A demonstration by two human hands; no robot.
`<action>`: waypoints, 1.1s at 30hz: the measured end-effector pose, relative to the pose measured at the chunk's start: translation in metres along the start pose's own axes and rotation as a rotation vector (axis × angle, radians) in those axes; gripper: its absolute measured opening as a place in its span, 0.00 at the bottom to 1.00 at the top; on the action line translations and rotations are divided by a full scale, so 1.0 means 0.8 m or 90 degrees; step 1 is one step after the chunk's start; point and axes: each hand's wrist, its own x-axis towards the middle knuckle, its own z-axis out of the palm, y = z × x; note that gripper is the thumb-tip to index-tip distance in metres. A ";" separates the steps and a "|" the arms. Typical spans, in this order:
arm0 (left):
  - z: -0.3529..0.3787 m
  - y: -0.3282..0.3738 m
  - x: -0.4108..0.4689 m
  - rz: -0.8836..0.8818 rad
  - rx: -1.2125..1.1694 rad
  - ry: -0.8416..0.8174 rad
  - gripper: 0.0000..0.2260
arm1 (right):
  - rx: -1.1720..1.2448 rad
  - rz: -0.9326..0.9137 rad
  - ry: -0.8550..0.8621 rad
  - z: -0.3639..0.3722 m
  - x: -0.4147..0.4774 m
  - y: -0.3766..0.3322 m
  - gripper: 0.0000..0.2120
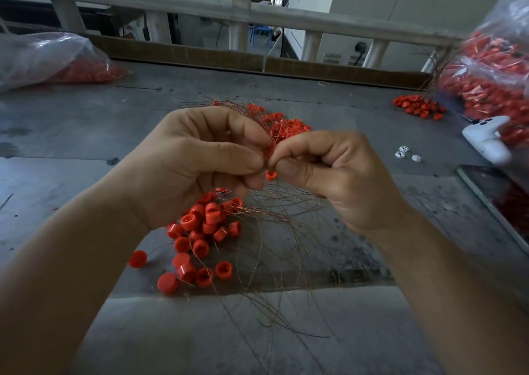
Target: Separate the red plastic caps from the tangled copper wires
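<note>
Loose red caps [200,240] sit on the counter [86,134] just under the left hand [194,162], copper wires [274,225] fanning out below the right hand [332,174]. Both hands are curled, pinching the wires between them, one cap [270,175] right under the fingertips [282,170]; more tangled caps [286,125] lie just behind.

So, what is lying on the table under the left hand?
A pile of red caps lies under the left hand, with thin copper wires spreading to its right. The hand covers the pile's far edge, so any caps there cannot be seen.
</note>
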 end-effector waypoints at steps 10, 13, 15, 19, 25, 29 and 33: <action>-0.027 0.017 -0.002 0.016 0.099 0.130 0.10 | -0.107 0.019 0.087 -0.022 0.001 0.000 0.06; -0.030 0.019 -0.003 0.012 0.166 0.164 0.11 | -0.208 0.033 0.085 -0.025 0.003 0.003 0.07; -0.037 0.020 -0.003 0.013 0.189 0.199 0.09 | -0.253 0.045 0.092 -0.028 0.003 0.004 0.06; -0.050 0.019 -0.003 -0.004 0.238 0.236 0.07 | -0.303 0.076 0.080 -0.032 0.003 0.006 0.06; -0.057 0.014 -0.004 -0.093 0.451 0.206 0.07 | -0.374 0.157 0.027 -0.040 0.003 0.014 0.07; -0.053 0.001 -0.002 -0.132 0.626 0.184 0.10 | -0.444 0.191 -0.006 -0.037 0.003 0.020 0.10; -0.056 -0.007 0.000 -0.185 0.694 0.141 0.12 | -0.487 0.213 -0.032 -0.032 0.005 0.026 0.12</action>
